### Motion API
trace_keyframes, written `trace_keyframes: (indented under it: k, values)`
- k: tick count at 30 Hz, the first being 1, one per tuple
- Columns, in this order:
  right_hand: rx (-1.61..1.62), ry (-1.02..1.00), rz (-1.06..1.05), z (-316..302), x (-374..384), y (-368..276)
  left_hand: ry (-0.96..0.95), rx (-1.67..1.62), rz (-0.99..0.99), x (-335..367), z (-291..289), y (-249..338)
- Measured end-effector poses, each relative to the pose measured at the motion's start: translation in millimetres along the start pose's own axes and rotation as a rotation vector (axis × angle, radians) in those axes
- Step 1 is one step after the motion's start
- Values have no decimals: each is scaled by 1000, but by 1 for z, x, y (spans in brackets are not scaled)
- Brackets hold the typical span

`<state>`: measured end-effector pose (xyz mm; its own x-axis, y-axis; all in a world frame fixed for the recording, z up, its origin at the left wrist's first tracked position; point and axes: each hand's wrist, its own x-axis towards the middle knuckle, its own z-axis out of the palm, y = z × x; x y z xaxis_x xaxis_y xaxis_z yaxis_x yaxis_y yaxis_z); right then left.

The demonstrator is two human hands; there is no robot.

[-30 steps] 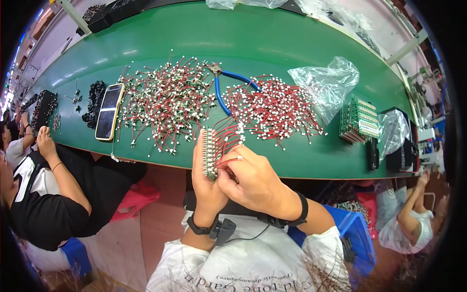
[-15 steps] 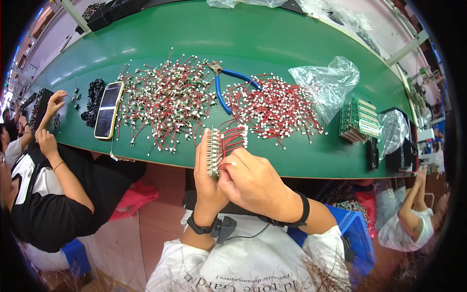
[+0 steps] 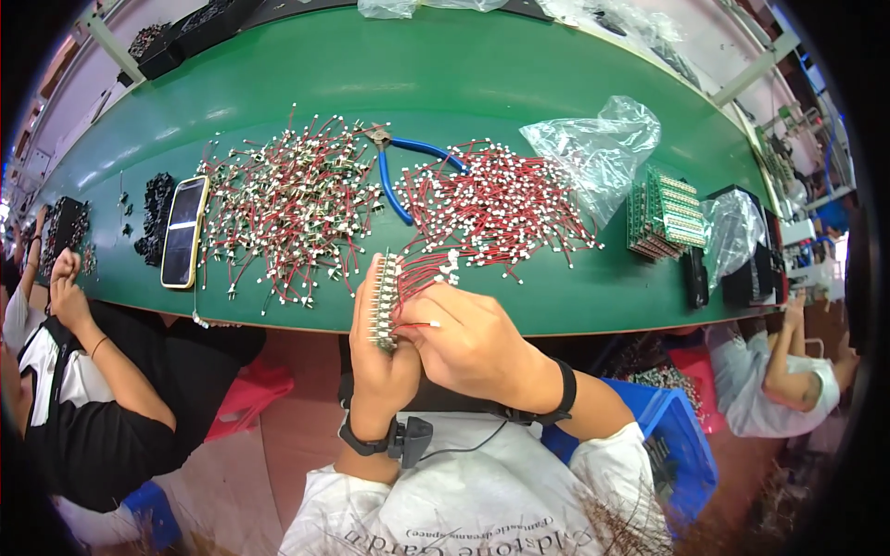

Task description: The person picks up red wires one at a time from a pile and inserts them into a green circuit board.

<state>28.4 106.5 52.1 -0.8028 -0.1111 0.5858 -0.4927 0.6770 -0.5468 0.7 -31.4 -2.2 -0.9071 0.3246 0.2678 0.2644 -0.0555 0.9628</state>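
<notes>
My left hand [image 3: 378, 378] is closed around a narrow circuit board panel [image 3: 382, 301], held upright at the table's front edge. A row of small pale metal parts runs along the panel. Several red wire leads [image 3: 419, 274] with white plugs fan out from its right side. Close against its lower right side, my right hand [image 3: 475, 345] is closed in a pinch on a red wire lead [image 3: 417, 325], whose white plug sticks out over the fingers. The fingertips are partly hidden behind the hand itself.
On the green table [image 3: 445, 83] lie two heaps of wire leads, a left one [image 3: 287, 208] and a right one [image 3: 505, 199]. Blue-handled pliers [image 3: 387, 176], a phone [image 3: 184, 232], a plastic bag [image 3: 603, 148] and stacked green boards [image 3: 666, 215] surround them. Other people sit at both sides.
The whole scene has shifted slightly left and down in the view. My right hand stays at the panel, and the pinched lead's white plug now points farther out to the right.
</notes>
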Motion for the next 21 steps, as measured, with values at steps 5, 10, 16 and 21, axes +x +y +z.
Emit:
trace_keyframes:
  k: [5, 10, 16, 21]
  values:
    - [-94, 119, 125, -22, 29, 56, 177, -279, -211, 2, -3, 11]
    - [-229, -15, 246, -25, 22, 114, 295, -224, -151, 4, -5, 5]
    - [-139, 21, 177, -24, 28, 115, 311, -301, -198, 2, -5, 10]
    - [5, 135, 136, -31, 32, 107, 325, -304, -196, 2, -5, 3]
